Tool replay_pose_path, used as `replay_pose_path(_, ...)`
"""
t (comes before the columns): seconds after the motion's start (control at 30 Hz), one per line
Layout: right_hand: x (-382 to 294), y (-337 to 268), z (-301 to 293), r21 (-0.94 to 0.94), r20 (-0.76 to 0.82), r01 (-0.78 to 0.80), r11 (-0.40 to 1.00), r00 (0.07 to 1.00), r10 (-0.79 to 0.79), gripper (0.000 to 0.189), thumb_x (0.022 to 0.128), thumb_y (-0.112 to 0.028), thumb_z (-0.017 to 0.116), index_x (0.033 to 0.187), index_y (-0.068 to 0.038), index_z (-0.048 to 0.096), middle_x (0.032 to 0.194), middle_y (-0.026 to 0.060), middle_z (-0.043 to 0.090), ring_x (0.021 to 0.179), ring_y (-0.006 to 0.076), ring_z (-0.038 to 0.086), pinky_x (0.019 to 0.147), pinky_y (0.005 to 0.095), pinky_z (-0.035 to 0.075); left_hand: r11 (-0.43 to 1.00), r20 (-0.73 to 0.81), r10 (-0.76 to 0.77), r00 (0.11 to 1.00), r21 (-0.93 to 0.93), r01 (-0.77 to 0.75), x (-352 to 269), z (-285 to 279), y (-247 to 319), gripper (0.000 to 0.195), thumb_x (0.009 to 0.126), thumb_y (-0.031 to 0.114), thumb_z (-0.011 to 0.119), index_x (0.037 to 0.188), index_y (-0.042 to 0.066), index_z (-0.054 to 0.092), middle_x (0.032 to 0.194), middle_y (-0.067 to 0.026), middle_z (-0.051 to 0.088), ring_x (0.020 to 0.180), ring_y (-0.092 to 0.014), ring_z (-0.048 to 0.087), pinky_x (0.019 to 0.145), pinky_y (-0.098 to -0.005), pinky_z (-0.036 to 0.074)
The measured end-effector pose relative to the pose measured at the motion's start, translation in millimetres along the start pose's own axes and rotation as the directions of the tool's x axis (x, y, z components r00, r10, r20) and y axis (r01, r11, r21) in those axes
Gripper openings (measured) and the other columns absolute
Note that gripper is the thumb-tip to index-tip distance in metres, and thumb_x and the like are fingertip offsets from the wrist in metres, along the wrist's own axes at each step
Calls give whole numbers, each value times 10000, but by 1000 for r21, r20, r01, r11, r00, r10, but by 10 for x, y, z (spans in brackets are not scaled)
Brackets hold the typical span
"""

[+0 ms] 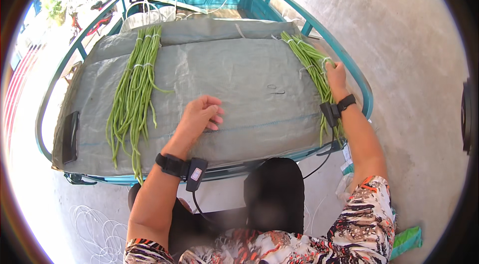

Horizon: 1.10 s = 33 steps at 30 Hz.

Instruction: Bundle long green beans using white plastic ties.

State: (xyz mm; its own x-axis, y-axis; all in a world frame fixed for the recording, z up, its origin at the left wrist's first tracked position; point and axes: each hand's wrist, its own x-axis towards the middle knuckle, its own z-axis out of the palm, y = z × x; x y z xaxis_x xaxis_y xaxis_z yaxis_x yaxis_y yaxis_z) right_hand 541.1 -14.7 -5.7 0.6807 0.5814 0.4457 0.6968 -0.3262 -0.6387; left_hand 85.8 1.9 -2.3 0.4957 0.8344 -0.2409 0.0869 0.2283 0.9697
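Observation:
Several tied bundles of yardlong beans (138, 80) lie on the left of a grey woven plastic sheet (224, 73). White ties bind them near the top and around the middle, and their loose ends fan out towards me. At the right edge of the sheet are more tied yardlong beans (304, 56). My right hand (336, 77) is closed around the outer part of these, near a white tie, and my wrist hides some of the stems. Over the middle of the sheet my left hand (202, 112) holds nothing, its fingers loosely bent and slightly apart.
The sheet covers a board across a teal cargo tricycle bed, with a teal rail (351, 58) curving along each side. A dark phone-like object (70, 136) lies at the left edge. White baskets (144, 17) stand behind. Coiled white strapping (98, 232) lies on the floor.

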Motion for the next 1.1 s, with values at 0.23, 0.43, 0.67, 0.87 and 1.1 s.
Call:
replay_pose_path(0.23, -484, -837, -78, 303, -92, 276, 912, 961, -261, 381, 869, -282, 588, 1055, 39, 498, 998, 202, 581, 945, 333, 560, 829, 401, 427, 998, -24, 44, 999, 46, -42, 25, -21, -37, 199, 914, 77, 501, 1074, -30, 550, 918, -92, 609, 729, -124, 594, 583, -235, 505)
replay_pose_path(0.43, -1361, -1011, -60, 93, 453, 603, 792, 683, -573, 359, 792, -156, 632, 1114, -61, 504, 1068, 137, 571, 993, 345, 549, 847, 425, 439, 996, -5, 52, 999, 67, -51, 85, -27, -34, 239, 897, 85, 526, 1099, -42, 544, 933, -103, 613, 765, -135, 611, 623, -236, 517)
replay_pose_path(0.67, -1526, -1032, -167, 4, 585, 690, 724, 585, -561, 408, 767, -84, 628, 1154, -90, 500, 1011, 121, 568, 962, 332, 559, 821, 438, 434, 981, 71, 59, 996, 182, -71, 74, -12, -6, 321, 869, 142, 575, 1130, -42, 544, 1048, -112, 594, 891, -156, 604, 773, -254, 498)
replay_pose_path(0.87, -1422, -1187, -314, -314, 618, 889, 334, 459, -639, 367, 711, -36, 630, 1065, -103, 556, 942, 85, 571, 855, 262, 564, 726, 385, 421, 938, 129, 35, 991, 338, -77, 1, -57, 78, 358, 852, 196, 588, 1128, -30, 560, 1036, -89, 605, 863, -151, 584, 814, -267, 467)
replay_pose_path(1.1, -1568, -993, -234, -241, 447, 863, 444, 505, -738, 355, 782, -149, 622, 1127, -80, 572, 1097, 101, 575, 1020, 275, 532, 921, 419, 366, 709, 66, 338, 939, 638, -300, 36, -165, 40, 338, 852, 228, 598, 1134, 43, 571, 1082, -148, 602, 971, -264, 582, 880, -341, 444)
